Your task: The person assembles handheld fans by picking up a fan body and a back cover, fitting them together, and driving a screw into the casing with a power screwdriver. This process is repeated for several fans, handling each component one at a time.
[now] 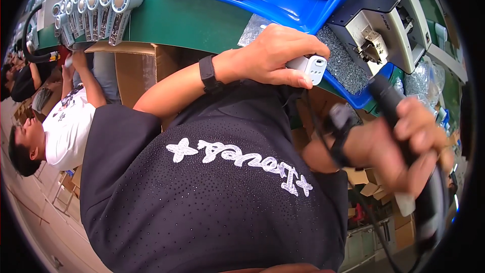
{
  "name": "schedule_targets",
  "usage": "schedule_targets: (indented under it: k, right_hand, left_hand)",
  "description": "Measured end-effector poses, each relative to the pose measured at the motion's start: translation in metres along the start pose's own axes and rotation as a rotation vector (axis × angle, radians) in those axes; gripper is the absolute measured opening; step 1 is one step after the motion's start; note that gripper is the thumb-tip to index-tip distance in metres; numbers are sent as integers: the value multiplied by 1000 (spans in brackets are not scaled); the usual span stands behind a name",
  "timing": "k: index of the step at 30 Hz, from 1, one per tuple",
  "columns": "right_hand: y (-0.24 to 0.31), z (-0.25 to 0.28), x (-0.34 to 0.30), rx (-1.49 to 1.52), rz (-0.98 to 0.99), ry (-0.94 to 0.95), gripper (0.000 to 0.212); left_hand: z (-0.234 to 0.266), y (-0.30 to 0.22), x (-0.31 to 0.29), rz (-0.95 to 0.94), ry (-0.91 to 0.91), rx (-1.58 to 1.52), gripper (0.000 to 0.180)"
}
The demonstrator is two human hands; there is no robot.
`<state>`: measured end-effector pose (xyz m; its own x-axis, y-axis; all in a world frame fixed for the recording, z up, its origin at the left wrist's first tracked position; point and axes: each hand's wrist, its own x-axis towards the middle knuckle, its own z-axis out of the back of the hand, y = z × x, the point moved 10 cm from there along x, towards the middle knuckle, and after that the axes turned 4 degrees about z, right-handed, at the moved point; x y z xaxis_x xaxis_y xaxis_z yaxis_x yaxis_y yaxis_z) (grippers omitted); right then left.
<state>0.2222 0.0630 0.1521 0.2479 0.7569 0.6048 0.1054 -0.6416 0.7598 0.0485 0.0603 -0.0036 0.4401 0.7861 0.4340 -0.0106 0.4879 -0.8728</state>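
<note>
My left hand [273,53] is closed around a small pale plastic housing [317,72], its end face dotted with holes turned to the right. That hand hovers at the near edge of the green table, in front of a blue tray. On the right, my right hand [399,151] wraps round a black electric screwdriver [386,98], both smeared by motion. The screwdriver slants with its upper end near a screw feeder [376,30], apart from the housing. Its bit cannot be made out.
Loose screws [343,63] fill a blue tray beside the feeder. A larger blue tray [303,17] carries many pale flat plates. Light-blue handheld fans [126,1] stand in rows at left on the green table [187,20]. A black cable [323,134] hangs before me. A co-worker [68,131] sits left.
</note>
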Motion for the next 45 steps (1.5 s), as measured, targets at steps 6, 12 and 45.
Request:
schedule_targets:
  k: [6, 12, 45]
  right_hand:
    - [-68, 40, 14, -287, -63, -45, 20]
    - [5, -4, -21, 217, -207, 98, 35]
    - [-166, -86, -44, -1029, -396, 361, 52]
  left_hand:
    - [-4, -1, 0, -9, -27, 5, 68]
    - [-7, -1, -2, 1, -23, 24, 69]
    - [195, 156, 189, 101, 344, 1335, 44]
